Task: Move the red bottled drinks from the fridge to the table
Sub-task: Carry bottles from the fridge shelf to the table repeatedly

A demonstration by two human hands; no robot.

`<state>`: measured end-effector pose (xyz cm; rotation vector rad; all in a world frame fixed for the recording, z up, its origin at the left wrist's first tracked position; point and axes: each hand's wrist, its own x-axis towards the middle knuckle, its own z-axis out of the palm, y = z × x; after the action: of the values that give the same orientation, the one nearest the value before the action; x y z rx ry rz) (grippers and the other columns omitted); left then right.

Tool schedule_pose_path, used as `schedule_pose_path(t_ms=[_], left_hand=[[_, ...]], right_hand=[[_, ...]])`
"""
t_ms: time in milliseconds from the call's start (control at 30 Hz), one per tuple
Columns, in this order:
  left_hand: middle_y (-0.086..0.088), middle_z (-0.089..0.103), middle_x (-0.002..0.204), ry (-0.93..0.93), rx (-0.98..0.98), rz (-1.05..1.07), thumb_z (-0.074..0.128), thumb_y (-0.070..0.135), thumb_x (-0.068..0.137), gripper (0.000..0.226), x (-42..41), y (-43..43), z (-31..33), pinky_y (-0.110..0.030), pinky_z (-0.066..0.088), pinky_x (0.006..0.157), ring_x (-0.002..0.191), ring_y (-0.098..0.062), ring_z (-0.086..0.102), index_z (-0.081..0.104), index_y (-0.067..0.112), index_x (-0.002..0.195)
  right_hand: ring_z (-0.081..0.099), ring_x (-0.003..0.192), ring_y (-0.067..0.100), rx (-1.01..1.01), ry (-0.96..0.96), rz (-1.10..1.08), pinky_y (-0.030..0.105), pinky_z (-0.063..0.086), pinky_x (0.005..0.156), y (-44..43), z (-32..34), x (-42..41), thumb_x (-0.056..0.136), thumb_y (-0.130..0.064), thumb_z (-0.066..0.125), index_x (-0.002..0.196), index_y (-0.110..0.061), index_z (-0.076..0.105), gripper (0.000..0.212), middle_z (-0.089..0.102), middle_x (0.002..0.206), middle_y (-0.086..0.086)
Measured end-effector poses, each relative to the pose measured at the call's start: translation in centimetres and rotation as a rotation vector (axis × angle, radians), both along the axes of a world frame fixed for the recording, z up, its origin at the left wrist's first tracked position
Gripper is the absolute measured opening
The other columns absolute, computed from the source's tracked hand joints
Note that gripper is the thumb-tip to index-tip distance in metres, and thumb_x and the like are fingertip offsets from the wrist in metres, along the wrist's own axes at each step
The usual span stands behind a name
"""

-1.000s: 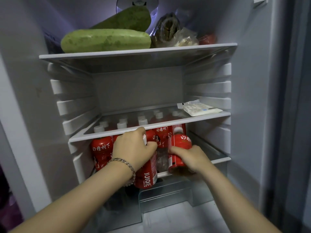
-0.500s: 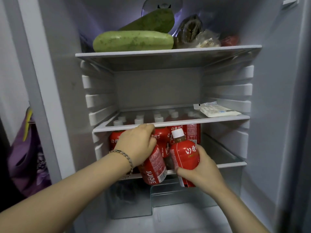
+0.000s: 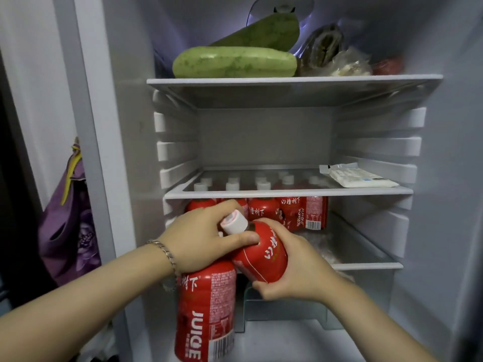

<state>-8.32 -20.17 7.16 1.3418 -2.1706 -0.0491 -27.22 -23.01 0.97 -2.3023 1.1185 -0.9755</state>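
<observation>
The left hand [image 3: 203, 239] grips one red bottle [image 3: 206, 309] by its neck, in front of the fridge [image 3: 444, 178]. The right hand [image 3: 300, 273] cups a second bottle [image 3: 261, 254], tilted against the left thumb. The smooth, rounded plastic could slip from that neck hold. The other bottles [image 3: 290, 212] stand under the glass shelf [image 3: 287, 192].

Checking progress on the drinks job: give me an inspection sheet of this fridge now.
Surface: middle shelf, glass, caps showing through.
Job's things: upright bottle and tilted bottle out front; row of bottles under the middle shelf.
Clutter: gourds and bagged food up top; white packet on the middle shelf.
Hands: left hand grips the upright bottle's top; right hand holds the tilted bottle.
Cables: nothing seen.
Surroundings: purple bag left of the fridge.
</observation>
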Motion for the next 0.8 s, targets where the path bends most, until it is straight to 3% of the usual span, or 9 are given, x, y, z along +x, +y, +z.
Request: schedule_pose_path(t_ms=[100,200,233,300,367,533,667,800], left_hand=[[0.013,0.063,0.078,-0.057,-0.006,0.067,0.048,0.068,0.074,0.039,0.8,0.1,-0.9,-0.022,0.047,0.069,0.075,-0.001,0.059,0.053,0.030,0.082],[0.011,0.065,0.083,-0.128,-0.018,0.131,0.047,0.064,0.081,0.038,1.0,0.1,-1.8,-0.024,0.049,0.072,0.077,-0.003,0.060,0.055,0.027,0.085],[0.012,0.065,0.085,-0.160,-0.028,0.156,0.045,0.065,0.081,0.040,1.1,0.1,-2.0,-0.025,0.049,0.074,0.079,-0.004,0.060,0.054,0.027,0.085],[0.012,0.065,0.088,-0.195,-0.049,0.203,0.041,0.067,0.081,0.041,1.2,0.2,-2.1,-0.025,0.048,0.074,0.080,-0.005,0.060,0.052,0.028,0.085],[0.012,0.065,0.089,-0.204,-0.063,0.245,0.039,0.069,0.082,0.043,1.2,0.1,-2.1,-0.026,0.049,0.075,0.080,-0.006,0.060,0.052,0.028,0.087],[0.012,0.062,0.085,-0.244,-0.114,0.286,0.037,0.070,0.081,0.042,1.1,0.1,-1.9,-0.024,0.048,0.072,0.075,-0.007,0.057,0.047,0.029,0.081],[0.012,0.063,0.086,-0.229,-0.103,0.291,0.038,0.070,0.081,0.043,1.5,0.0,-1.9,-0.025,0.050,0.073,0.076,-0.007,0.058,0.049,0.029,0.083],[0.012,0.063,0.086,-0.228,-0.110,0.272,0.037,0.071,0.080,0.043,1.9,-0.2,-1.9,-0.024,0.050,0.073,0.075,-0.005,0.058,0.049,0.029,0.084]], right_hand=[[0.057,0.097,-0.008,0.022,0.117,0.054,0.008,0.048,0.081,-0.2,-0.4,0.7,0.057,-0.032,0.085,0.107,-0.068,0.029,0.084,0.050,0.107,-0.035],[0.055,0.110,0.001,0.225,0.030,0.159,0.024,0.049,0.098,-1.3,-0.2,0.8,0.066,-0.035,0.083,0.118,-0.053,0.039,0.071,0.052,0.121,-0.024],[0.054,0.114,0.003,0.245,-0.075,0.108,0.030,0.047,0.102,-2.2,-0.3,0.7,0.068,-0.041,0.078,0.124,-0.043,0.044,0.065,0.053,0.125,-0.016],[0.051,0.120,0.012,0.192,-0.253,-0.145,0.036,0.042,0.107,-5.3,-1.0,0.5,0.069,-0.049,0.072,0.134,-0.025,0.043,0.076,0.050,0.132,-0.004],[0.049,0.125,0.022,0.196,-0.298,-0.355,0.042,0.041,0.107,-8.2,-1.6,1.2,0.072,-0.042,0.077,0.141,-0.014,0.035,0.086,0.048,0.135,0.005],[0.056,0.117,0.026,0.266,-0.518,-0.406,0.042,0.045,0.102,-12.1,-2.2,4.0,0.060,-0.031,0.088,0.145,-0.019,0.021,0.108,0.056,0.127,0.008],[0.059,0.111,0.025,0.170,-0.470,-0.488,0.028,0.047,0.089,-10.6,-1.8,3.9,0.062,-0.029,0.086,0.133,-0.026,0.036,0.087,0.059,0.122,0.005],[0.058,0.105,0.021,0.051,-0.432,-0.501,0.033,0.047,0.087,-5.6,-2.3,3.1,0.058,-0.033,0.086,0.123,-0.037,0.039,0.080,0.057,0.118,-0.001]])
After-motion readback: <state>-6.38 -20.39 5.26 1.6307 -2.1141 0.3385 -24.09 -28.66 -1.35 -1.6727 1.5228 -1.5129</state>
